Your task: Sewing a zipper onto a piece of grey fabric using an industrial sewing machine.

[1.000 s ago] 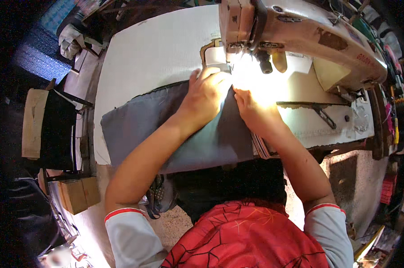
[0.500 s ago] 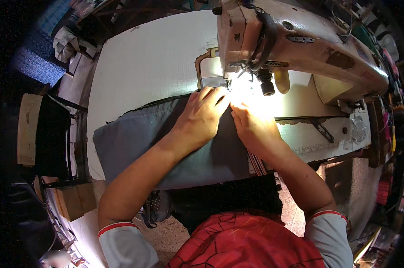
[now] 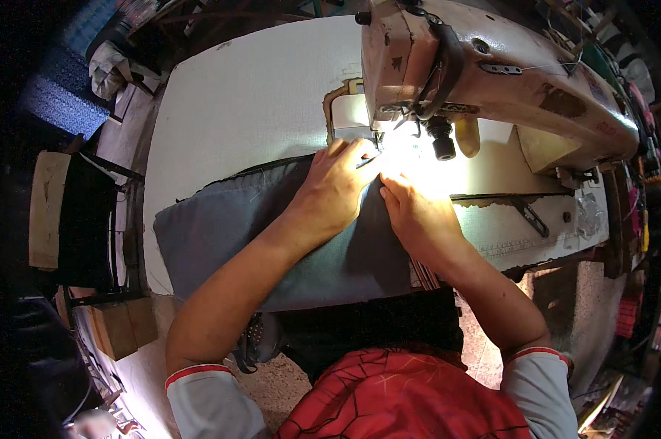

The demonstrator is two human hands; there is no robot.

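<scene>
A piece of grey-blue fabric (image 3: pixel 308 271) with a dark upper edge lies across the front of a white sewing table (image 3: pixel 250 88) and hangs toward my lap. My left hand (image 3: pixel 338 175) is closed on the fabric's edge just in front of the needle area, its fingers bent together. Close beside it, my right hand (image 3: pixel 414 212) pinches the same fabric, its fingertips partly lost in the glare of the lamp. Above both hands stands the head of a worn, pinkish sewing machine (image 3: pixel 484 73). Glare hides most of the needle area.
A metal plate (image 3: pixel 350 113) is set into the table by the machine. To the right lie a slotted dark metal piece (image 3: pixel 531 218) and a clear plastic bag (image 3: pixel 587 214). A cardboard box (image 3: pixel 122 328) and a black-and-tan panel (image 3: pixel 74 212) stand left of the table.
The view has shifted slightly, so the machine appears a little further right. Both hands stay on the fabric by the needle, and the left fingers' pose differs slightly.
</scene>
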